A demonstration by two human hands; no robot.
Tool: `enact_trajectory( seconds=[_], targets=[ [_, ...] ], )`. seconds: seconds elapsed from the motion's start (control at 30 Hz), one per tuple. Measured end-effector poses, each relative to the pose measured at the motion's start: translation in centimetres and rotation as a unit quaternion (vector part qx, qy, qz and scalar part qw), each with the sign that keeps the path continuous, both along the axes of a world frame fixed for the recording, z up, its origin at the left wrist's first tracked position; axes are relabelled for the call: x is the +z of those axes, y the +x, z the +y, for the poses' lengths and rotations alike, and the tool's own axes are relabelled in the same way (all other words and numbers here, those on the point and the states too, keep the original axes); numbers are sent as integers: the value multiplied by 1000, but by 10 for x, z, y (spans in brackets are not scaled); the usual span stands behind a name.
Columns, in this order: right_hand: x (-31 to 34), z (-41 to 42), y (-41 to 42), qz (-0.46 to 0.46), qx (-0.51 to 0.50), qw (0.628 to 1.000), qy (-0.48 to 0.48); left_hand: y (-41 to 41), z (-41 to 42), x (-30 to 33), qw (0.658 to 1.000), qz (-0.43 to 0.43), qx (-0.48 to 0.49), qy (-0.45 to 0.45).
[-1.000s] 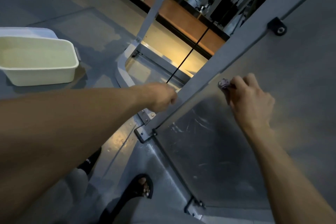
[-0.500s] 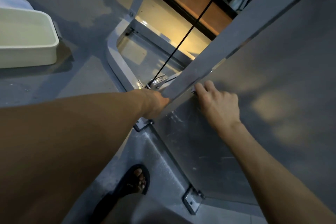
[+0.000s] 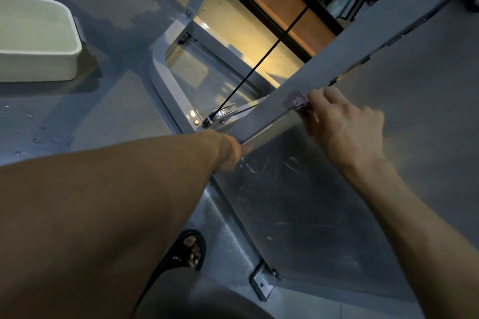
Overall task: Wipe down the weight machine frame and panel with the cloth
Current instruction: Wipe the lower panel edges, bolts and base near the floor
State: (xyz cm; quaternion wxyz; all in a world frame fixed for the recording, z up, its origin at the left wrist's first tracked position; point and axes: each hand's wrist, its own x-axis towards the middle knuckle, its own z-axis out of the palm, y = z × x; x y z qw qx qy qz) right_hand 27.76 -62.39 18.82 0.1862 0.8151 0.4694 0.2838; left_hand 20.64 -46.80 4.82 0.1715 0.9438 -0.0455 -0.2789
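A grey frame bar [image 3: 324,67] of the weight machine runs diagonally from top right down to the floor. Beside it lies a scratched metal panel [image 3: 298,202]. My right hand [image 3: 344,129] grips a small pinkish cloth [image 3: 300,103], mostly hidden under the fingers, and presses it on the edge where bar meets panel. My left hand [image 3: 230,153] reaches behind the lower end of the bar; its fingers are hidden by the bar.
A cream plastic basin [image 3: 39,41] stands on the grey floor at the left. A black cable [image 3: 259,65] runs down to a pulley [image 3: 220,114] at the machine's base. My foot in a black sandal [image 3: 186,251] stands beside a floor bracket [image 3: 261,282].
My right hand has slid up along the bar's edge from near the left hand, and the cloth shows at its fingertips again. The left hand stays at the bar's lower end.
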Motion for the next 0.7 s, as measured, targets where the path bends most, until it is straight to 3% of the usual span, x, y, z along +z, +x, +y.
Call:
enact_trajectory(
  seconds=[0.17, 0.53, 0.7],
  targets=[
    [-20, -3, 3, -15, -17, 1000, 12, 2, 1, -4, 1000, 13, 10, -7],
    [-148, 16, -2, 83, -67, 987, -119, 5, -7, -14, 995, 40, -31, 81],
    [-142, 17, -10, 97, -104, 975, -172, 1, -7, -17, 987, 55, -69, 131]
  ],
)
